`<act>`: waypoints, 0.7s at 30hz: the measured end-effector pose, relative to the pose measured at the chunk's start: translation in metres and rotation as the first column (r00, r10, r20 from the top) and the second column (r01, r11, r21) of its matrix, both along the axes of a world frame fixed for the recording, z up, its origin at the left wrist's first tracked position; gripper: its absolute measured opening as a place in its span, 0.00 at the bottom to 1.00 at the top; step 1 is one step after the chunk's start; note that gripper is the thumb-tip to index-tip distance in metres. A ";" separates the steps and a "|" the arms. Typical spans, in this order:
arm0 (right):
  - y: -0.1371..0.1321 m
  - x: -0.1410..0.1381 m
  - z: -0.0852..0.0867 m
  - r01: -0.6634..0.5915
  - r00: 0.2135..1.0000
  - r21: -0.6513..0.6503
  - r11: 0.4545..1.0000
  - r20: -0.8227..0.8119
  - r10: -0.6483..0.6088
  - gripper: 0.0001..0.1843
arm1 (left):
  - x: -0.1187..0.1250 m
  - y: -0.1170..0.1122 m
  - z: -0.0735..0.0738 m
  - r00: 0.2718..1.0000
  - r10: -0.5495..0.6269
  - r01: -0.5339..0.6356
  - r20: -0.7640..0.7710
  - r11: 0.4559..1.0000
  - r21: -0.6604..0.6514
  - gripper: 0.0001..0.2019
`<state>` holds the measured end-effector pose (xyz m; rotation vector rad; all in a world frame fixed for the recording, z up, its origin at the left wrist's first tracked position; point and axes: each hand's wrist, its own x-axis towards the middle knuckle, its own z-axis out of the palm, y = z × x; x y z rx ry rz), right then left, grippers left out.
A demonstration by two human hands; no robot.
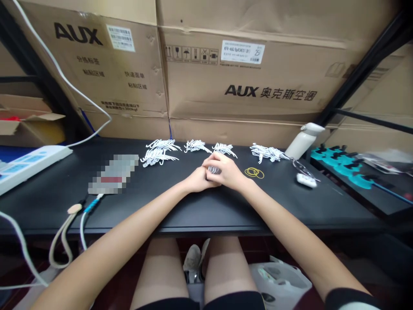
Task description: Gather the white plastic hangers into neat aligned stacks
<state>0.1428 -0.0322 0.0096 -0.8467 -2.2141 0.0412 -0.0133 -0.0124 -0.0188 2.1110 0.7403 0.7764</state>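
My left hand (195, 180) and my right hand (227, 170) meet above the black table, both closed. Between them shows a small dark object with pale curved stripes (214, 170); fingers cover most of it, so its kind is hidden. Just behind the hands lie bundles of thin white cords, one (223, 149) close to the right fingers and another (196, 146) a little to the left. A larger pile of white cords (158, 153) is farther left, and one more bundle (267, 152) to the right. Yellow rubber bands (254, 173) rest beside my right wrist.
A blurred phone-like slab (113, 174) with a cable lies left, near a white power strip (34, 165). At right are a white bottle (305, 141), glasses (302, 168), a white earbud case (306, 181) and a teal rack (345, 165). Large cardboard boxes (200, 99) stand behind.
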 end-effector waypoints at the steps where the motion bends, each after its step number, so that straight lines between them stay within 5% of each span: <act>1: 0.000 -0.001 0.001 0.012 1.000 -0.005 1.000 0.003 -0.012 0.10 | 0.000 0.001 0.000 1.000 0.007 -0.007 -0.003 1.000 -0.010 0.24; 8: 0.003 0.007 -0.002 0.143 0.989 -0.067 0.987 0.034 -0.141 0.09 | -0.001 0.007 -0.001 0.988 0.156 -0.155 0.022 0.987 -0.042 0.36; 15: 0.016 0.017 -0.015 0.210 0.970 -0.142 0.967 -0.096 -0.225 0.16 | -0.002 0.008 0.003 0.971 0.214 -0.210 0.109 0.976 -0.047 0.24; 21: 0.018 0.015 -0.017 0.184 0.932 -0.106 0.977 -0.297 -0.208 0.10 | -0.004 0.010 0.008 0.948 0.252 -0.248 0.196 0.968 -0.041 0.16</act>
